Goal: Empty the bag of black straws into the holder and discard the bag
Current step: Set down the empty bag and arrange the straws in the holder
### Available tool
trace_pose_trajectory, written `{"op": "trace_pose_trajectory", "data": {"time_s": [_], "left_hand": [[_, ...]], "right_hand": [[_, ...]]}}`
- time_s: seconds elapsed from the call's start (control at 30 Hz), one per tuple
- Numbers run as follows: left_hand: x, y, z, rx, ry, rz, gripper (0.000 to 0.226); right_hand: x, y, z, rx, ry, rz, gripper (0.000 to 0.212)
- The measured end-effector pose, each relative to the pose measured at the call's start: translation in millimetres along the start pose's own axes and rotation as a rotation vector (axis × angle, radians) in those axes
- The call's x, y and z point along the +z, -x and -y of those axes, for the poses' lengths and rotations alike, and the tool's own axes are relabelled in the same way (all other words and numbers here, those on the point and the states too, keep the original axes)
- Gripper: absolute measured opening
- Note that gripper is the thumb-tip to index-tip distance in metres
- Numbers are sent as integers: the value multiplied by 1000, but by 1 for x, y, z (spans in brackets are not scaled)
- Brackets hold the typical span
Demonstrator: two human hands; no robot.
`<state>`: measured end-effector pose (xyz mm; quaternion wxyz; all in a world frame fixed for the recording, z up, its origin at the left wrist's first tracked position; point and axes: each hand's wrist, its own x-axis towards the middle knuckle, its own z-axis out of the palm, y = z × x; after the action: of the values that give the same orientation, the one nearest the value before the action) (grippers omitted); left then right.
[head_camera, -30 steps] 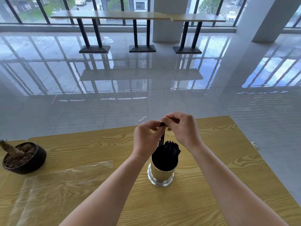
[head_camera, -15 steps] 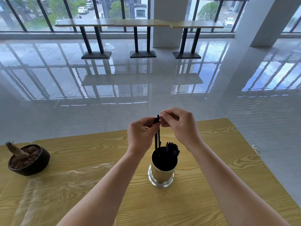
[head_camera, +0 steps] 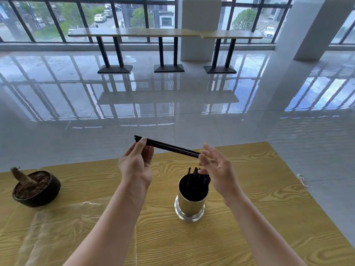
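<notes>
Held straws: thin, black, glossy, straight; looked like two or three lying together, exact count unclear; nearly level, far-left end higher, sloping down to the right; raised above the table, above and behind the holder.
Left hand: thumb and fingers pinched on the left end of the held straws, a short stub sticking out past the fingertips; palm faced the camera.
Right hand: fingers spread and loose, palm turned left; fingertips met the right end of the held straws, no full clamp visible; lower fingers sat just above the holder's rim.
Holder: shiny metal cylinder, gold-toned wall, flared silver base; stood upright on the table, centre-right, just below the right hand.
Straws in holder: dark bunch of black straws, tips poking above the rim, leaning toward the right side.
Bag: clear plastic, flat and wrinkled, lay on the table at left, under the left forearm, well apart from the holder; looked empty.
Table: yellow wood-grain top.
Plant pot: black bowl of soil with a cut stump, far left on the table, beside the bag's far edge.
</notes>
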<state>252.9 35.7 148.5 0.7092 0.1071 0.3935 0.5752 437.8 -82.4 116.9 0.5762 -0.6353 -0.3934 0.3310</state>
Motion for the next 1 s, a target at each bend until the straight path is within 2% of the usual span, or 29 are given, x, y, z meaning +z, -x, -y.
{"op": "trace_pose_trajectory", "data": {"time_s": [0.07,0.2,0.3,0.4,0.5,0.57,0.63,0.73,0.83,1.0], "left_hand": [[-6,2,8,-70,23,-28,9],[-15,6,24,-158,37,-78,10],[-18,9,36,-212,33,-65,12],[-18,9,45,-255,39,-29,12],[-21,8,53,-281,-41,7,9],[-27,6,60,-213,-244,-13,13],[-35,6,65,-43,-571,14,14],[-47,10,73,315,-1078,233,24],[-58,15,82,578,-1414,450,34],[-62,18,99,580,-1723,574,45]], "right_hand": [[6,4,-1,37,-134,1,55],[11,5,7,32,-271,-176,16],[4,4,15,-4,-262,-253,13],[-8,3,27,-48,-216,-255,13],[-21,1,40,-108,-28,-235,13],[-33,-1,50,-158,154,-234,13],[-46,-2,61,-184,296,-218,16],[-63,-3,75,-167,453,-150,13],[-69,-2,80,-157,616,-83,13],[-54,-2,66,-147,793,-11,15]]}}
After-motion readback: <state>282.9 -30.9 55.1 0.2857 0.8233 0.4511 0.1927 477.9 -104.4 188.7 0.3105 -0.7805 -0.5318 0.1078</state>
